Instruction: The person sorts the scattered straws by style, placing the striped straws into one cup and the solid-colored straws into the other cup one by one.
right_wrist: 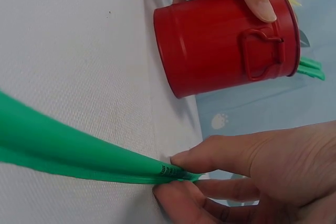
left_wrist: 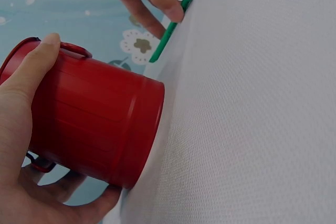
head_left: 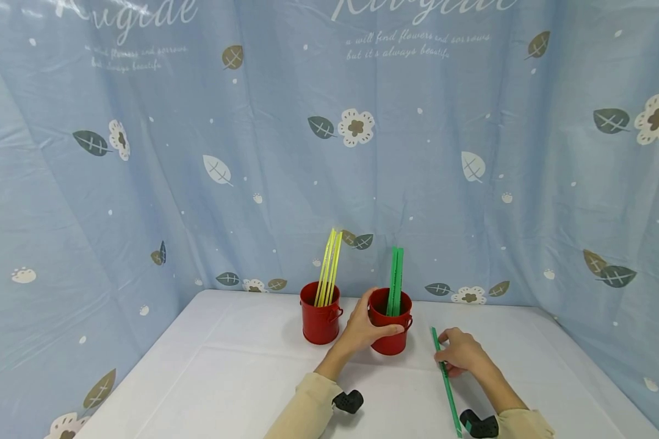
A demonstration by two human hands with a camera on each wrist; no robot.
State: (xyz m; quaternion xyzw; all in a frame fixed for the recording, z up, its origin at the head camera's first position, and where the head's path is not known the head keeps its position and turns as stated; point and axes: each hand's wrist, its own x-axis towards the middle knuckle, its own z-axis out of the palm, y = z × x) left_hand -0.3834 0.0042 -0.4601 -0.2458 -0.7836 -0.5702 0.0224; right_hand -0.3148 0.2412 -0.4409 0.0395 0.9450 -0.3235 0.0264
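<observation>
My left hand (head_left: 360,329) grips the right-hand red bucket (head_left: 388,342), thumb across its near side and fingers round the back. Several long green sticks (head_left: 395,280) stand upright in that bucket. To its right, my right hand (head_left: 461,352) pinches a long, thin green stick (head_left: 449,393) between thumb and fingers. In the right wrist view this green stick (right_wrist: 89,153) looks like a tube with a thin edge along it and small black print; it lies at or just over the white tabletop. The left wrist view shows the bucket (left_wrist: 94,119) with small wire handles.
Left of the held bucket stands a second red bucket (head_left: 320,323) with several yellow sticks (head_left: 329,268) leaning in it. Both stand near the back of the white-covered table (head_left: 225,366). A blue patterned curtain (head_left: 274,152) hangs behind and along the sides.
</observation>
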